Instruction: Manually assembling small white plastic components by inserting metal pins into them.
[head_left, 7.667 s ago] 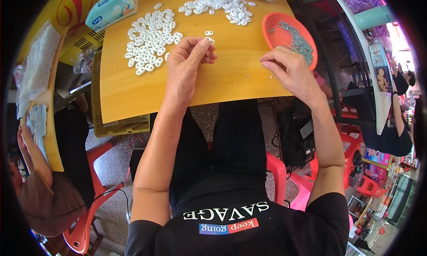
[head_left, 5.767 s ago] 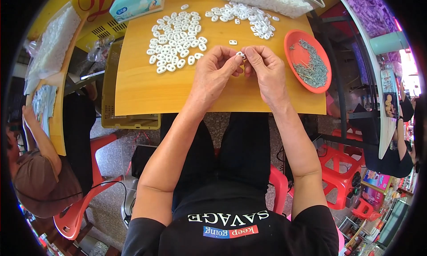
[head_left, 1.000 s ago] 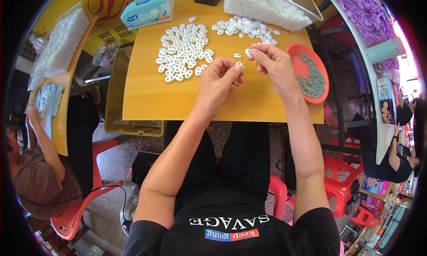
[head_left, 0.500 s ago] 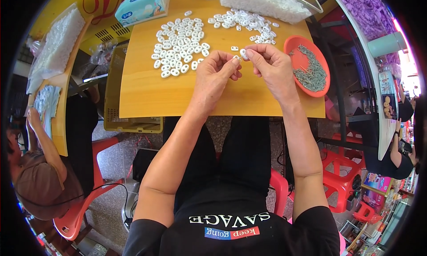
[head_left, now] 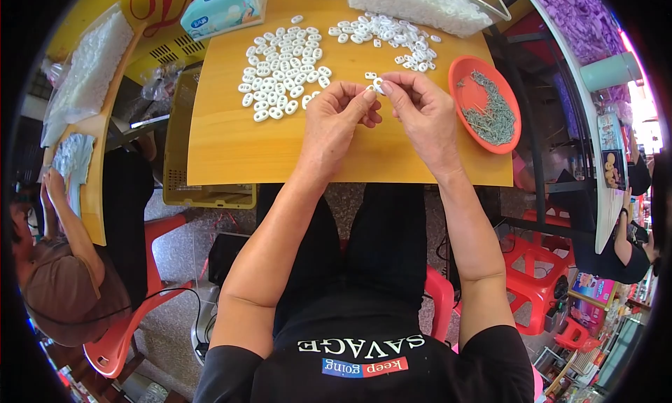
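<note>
Over the middle of the table my hands meet at the fingertips. Between thumb and finger, my right hand (head_left: 425, 119) pinches a small white oval plastic piece (head_left: 379, 86). My left hand (head_left: 336, 119) is closed in a pinch right against it; a speck of white shows at its fingertips, too small to name. Just beyond the fingers lies a small white two-hole piece (head_left: 370, 75). Left of my hands spreads a group of white two-hole oval pieces (head_left: 283, 70). Farther back on the right is a pile of smaller white pieces (head_left: 392, 32). An orange-red dish (head_left: 467, 70) holds thin grey metal pins (head_left: 495, 112).
A tissue pack (head_left: 224, 11) and a clear container of white pieces (head_left: 420, 7) stand at the back of the wooden table (head_left: 259, 154). A yellow crate (head_left: 210, 196) sits below left. Other people work at side tables; red stools (head_left: 535, 284) stand at right.
My right hand has shifted slightly left and down, bringing the white piece against my left fingertips. The thin silver bit seen between the hands before is now hidden.
</note>
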A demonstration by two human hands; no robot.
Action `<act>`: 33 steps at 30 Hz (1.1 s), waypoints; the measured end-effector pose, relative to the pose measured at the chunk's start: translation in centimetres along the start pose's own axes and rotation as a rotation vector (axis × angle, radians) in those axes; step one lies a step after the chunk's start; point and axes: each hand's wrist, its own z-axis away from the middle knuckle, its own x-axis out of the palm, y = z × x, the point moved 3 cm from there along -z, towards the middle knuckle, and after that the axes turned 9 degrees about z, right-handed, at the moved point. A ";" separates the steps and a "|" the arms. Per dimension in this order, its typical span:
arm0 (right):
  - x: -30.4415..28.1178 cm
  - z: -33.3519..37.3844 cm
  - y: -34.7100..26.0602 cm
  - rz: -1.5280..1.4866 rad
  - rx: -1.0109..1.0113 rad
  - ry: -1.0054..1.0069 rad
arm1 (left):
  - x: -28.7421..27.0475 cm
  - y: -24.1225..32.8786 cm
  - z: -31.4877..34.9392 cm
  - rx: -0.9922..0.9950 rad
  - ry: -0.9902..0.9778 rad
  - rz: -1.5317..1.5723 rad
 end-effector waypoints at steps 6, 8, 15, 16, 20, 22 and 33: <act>1.0 0.6 0.2 -0.034 -0.033 0.066 | -0.3 0.0 -0.1 -0.014 -0.034 0.086; 1.3 0.7 0.4 -0.047 -0.037 0.090 | -0.3 0.1 -0.1 -0.016 -0.044 0.102; 0.9 0.5 0.1 0.012 -0.099 0.082 | -0.2 0.1 -0.2 -0.017 -0.039 0.042; 0.7 0.4 0.2 0.009 -0.083 0.047 | -0.1 0.1 -0.1 -0.005 -0.033 -0.013; 0.1 0.5 0.8 -0.198 0.109 -0.030 | 0.3 -0.1 0.0 0.040 -0.057 -0.073; 0.2 0.8 1.1 -0.544 0.173 -0.060 | 1.3 0.5 0.4 0.102 -0.058 -0.085; 2.9 3.5 -1.1 -0.994 0.221 -0.202 | 1.3 1.2 3.8 0.164 -0.183 0.137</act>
